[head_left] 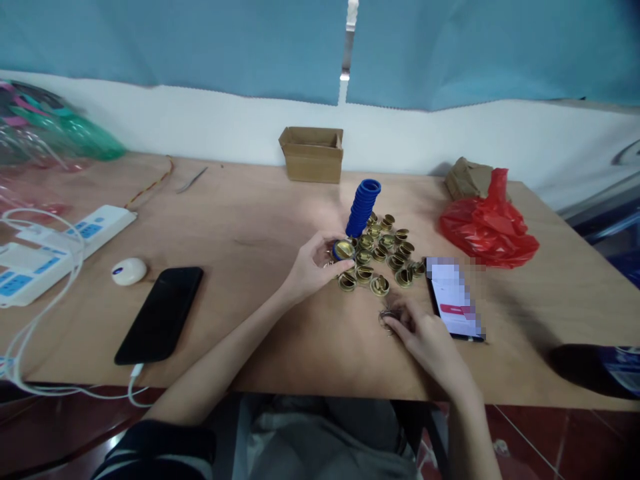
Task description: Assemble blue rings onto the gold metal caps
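Observation:
My left hand (320, 263) is closed around a round gold-coloured metal piece with a blue ring (343, 251), held just above the table. Lower and to the right, my right hand (417, 327) pinches a small thin dark metal ring (387, 319); its exact kind is blurred. Several round gold-coloured metal pieces (379, 285) lie in a cluster beyond and between my hands. Behind my left hand rises a leaning stack of blue rings (364, 203).
A lit phone (455, 300) lies right of the cluster, near a red plastic bag (490, 223). An open cardboard box (314, 157) stands at the back. Leftward are a black phone (160, 317), a white round device (129, 271) and a power strip (65, 253). A dark bottle (595, 367) lies front right.

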`<move>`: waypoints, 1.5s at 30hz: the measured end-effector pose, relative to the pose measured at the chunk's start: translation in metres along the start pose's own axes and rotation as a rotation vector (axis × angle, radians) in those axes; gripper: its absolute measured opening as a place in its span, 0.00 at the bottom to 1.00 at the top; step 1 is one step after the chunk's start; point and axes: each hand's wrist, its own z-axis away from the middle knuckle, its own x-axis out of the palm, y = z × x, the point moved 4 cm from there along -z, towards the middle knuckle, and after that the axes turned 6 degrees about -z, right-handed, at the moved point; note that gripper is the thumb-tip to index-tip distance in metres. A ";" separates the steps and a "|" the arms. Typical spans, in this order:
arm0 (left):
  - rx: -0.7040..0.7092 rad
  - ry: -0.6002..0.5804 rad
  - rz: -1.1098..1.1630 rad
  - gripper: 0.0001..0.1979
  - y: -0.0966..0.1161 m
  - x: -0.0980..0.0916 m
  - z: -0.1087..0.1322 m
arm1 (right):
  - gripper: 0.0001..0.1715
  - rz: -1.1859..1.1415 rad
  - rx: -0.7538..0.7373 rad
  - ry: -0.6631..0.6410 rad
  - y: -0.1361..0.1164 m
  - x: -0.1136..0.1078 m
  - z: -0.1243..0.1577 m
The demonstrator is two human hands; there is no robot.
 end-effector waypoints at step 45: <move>-0.073 -0.102 0.019 0.32 -0.006 0.003 0.004 | 0.19 -1.047 -0.084 -0.181 -0.050 -0.012 -0.090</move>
